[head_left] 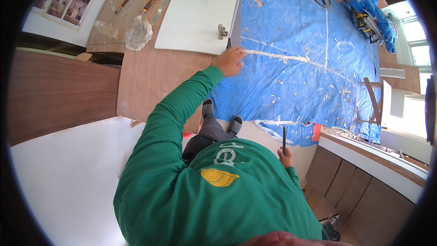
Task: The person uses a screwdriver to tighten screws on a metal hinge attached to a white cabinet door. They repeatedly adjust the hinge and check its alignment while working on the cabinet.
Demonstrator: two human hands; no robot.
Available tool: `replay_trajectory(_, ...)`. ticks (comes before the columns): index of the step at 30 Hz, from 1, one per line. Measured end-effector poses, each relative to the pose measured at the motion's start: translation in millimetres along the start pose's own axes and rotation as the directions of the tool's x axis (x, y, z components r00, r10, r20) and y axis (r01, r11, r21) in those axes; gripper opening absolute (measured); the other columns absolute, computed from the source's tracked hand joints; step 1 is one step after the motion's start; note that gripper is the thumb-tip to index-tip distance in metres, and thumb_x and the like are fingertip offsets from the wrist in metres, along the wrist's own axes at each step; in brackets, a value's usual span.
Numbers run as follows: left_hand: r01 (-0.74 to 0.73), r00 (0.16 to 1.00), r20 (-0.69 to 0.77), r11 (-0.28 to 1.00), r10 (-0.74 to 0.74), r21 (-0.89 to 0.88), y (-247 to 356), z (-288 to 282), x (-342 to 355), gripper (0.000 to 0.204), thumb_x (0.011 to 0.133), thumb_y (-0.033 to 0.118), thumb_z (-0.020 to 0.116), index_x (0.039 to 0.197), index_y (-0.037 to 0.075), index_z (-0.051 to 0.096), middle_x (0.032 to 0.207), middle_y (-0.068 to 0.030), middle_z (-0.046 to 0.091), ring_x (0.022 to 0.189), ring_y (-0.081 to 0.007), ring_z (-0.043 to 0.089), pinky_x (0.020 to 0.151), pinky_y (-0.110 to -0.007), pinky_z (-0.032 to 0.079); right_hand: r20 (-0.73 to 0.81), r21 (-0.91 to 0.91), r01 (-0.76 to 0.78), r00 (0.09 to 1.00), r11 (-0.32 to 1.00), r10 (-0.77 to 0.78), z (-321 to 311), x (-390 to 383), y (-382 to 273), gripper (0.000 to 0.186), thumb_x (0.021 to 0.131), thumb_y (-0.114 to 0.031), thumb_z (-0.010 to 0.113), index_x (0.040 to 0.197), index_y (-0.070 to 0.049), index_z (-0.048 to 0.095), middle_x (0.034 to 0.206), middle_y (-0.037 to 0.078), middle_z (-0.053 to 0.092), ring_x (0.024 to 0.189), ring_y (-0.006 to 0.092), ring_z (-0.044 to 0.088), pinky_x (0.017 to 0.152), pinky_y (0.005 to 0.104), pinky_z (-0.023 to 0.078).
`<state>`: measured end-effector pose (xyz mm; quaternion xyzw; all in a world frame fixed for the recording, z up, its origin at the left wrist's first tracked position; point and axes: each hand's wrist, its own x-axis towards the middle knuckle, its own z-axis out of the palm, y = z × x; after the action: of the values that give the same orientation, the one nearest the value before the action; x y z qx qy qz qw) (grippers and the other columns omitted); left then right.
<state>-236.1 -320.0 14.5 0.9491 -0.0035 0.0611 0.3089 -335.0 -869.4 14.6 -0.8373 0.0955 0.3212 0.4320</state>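
My left hand (231,60) reaches forward to the near right corner of a white panel (195,11), with its fingers stretched out beside the panel's grey edge. Whether the fingertips touch that edge, I cannot tell. A metal cabinet hinge (222,32) is fixed to the panel close to this hand. Low at my right side, my right hand (286,158) is closed around a thin dark stick-like tool (284,139), which points upward. The tool's exact kind is too small to make out.
The panel lies on a brown wooden board (159,75). Two orange-and-black screwdrivers (151,1) and a crumpled clear plastic bag (138,33) lie left of it. A blue tarp (291,82) with debris covers the floor ahead. A low cabinet (346,173) stands at right.
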Motion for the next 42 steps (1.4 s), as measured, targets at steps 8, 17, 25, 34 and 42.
replay_trajectory(8,0.415,0.830,-0.475,0.893,-0.293,0.174,-71,-31,-13,0.060,0.100,0.038,0.058,0.147,0.002,0.050,0.159,-0.0209,0.042,0.148,-0.0370,0.038,0.123,-0.055,0.026,0.160,0.134,-0.051,0.987,0.990,0.030,23,47,-84,0.026,0.104,-0.030,0.061,0.109,-0.005,0.065,0.064,0.000,0.050,0.046,0.0107,0.053,0.041,0.0277,0.042)
replay_trajectory(17,0.605,0.773,-0.502,0.690,-0.388,0.398,-176,-92,22,0.070,0.102,0.055,0.047,0.154,0.008,0.044,0.166,-0.0129,0.034,0.154,-0.0314,0.028,0.126,-0.057,0.017,0.413,0.427,-0.153,0.910,0.891,-0.041,91,72,-250,0.045,0.110,-0.043,0.047,0.103,0.000,0.060,0.068,0.005,0.053,0.058,0.0209,0.056,0.056,0.0335,0.047)
replay_trajectory(25,0.588,0.789,-0.497,0.679,-0.362,0.439,-167,-86,17,0.072,0.102,0.063,0.043,0.158,0.017,0.040,0.168,-0.0056,0.032,0.157,-0.0252,0.024,0.127,-0.054,0.012,0.677,0.435,-0.331,0.734,0.838,-0.061,158,136,-319,0.060,0.111,-0.051,0.035,0.115,0.003,0.059,0.070,0.003,0.048,0.057,0.0171,0.047,0.054,0.0311,0.040)
replay_trajectory(34,0.594,0.794,-0.432,0.696,-0.428,0.403,-145,-100,25,0.069,0.103,0.049,0.048,0.154,0.002,0.041,0.164,-0.0186,0.034,0.153,-0.0338,0.029,0.125,-0.056,0.018,0.539,0.480,-0.186,0.833,0.858,-0.121,209,171,-344,0.027,0.107,-0.030,0.056,0.102,-0.003,0.058,0.077,0.007,0.060,0.065,0.0192,0.064,0.057,0.0326,0.049)
replay_trajectory(42,0.593,0.790,-0.451,0.707,-0.416,0.386,-143,-103,20,0.068,0.104,0.048,0.048,0.153,0.001,0.042,0.162,-0.0204,0.037,0.152,-0.0354,0.031,0.125,-0.057,0.019,0.381,0.251,0.254,0.861,0.934,-0.337,219,187,-396,0.028,0.104,-0.025,0.062,0.119,-0.002,0.062,0.065,0.002,0.058,0.051,0.0109,0.057,0.044,0.0256,0.043)
